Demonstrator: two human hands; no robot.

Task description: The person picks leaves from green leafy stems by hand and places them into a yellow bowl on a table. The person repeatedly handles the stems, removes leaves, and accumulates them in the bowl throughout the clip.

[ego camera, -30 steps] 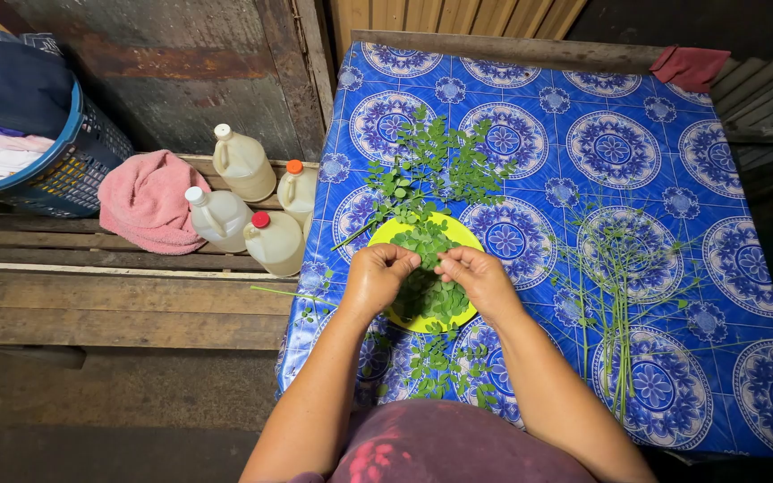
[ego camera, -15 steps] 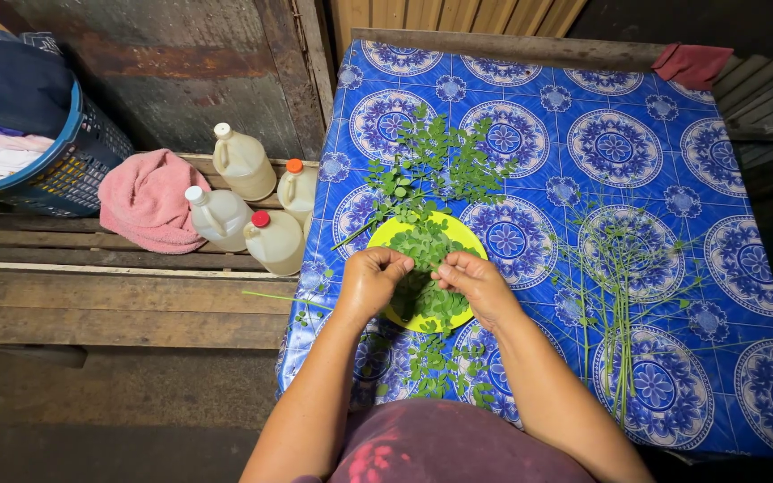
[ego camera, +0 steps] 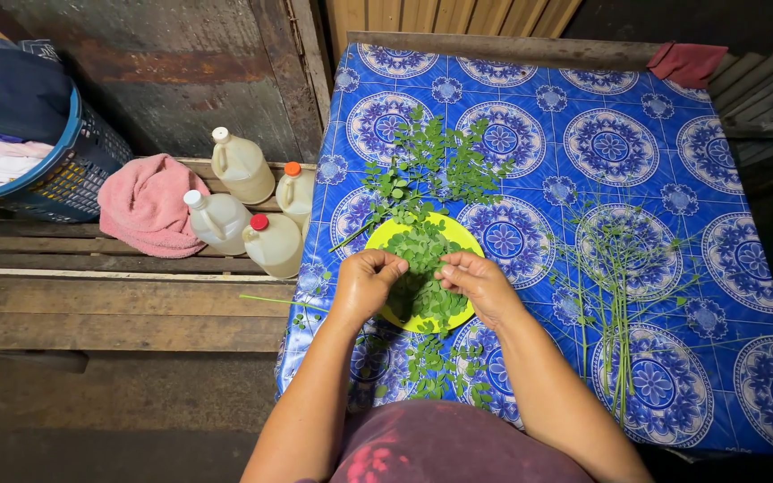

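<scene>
Directly between left hand (ego camera: 367, 284), right hand (ego camera: 478, 283), leafy sprig (ego camera: 422, 265)

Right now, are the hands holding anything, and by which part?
Both hands, left hand and right hand, pinch a small leafy sprig between fingertips over the yellow plate. Which part of the sprig cannot be told.

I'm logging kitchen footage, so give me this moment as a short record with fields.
Left hand: left hand pinching a leafy sprig over the plate
Right hand: right hand pinching the same sprig
Plate: yellow-green plate holding picked leaves
Table: blue patterned tablecloth; leafy branches behind the plate, stripped stems at right
Bench: four jugs, pink towel
</scene>
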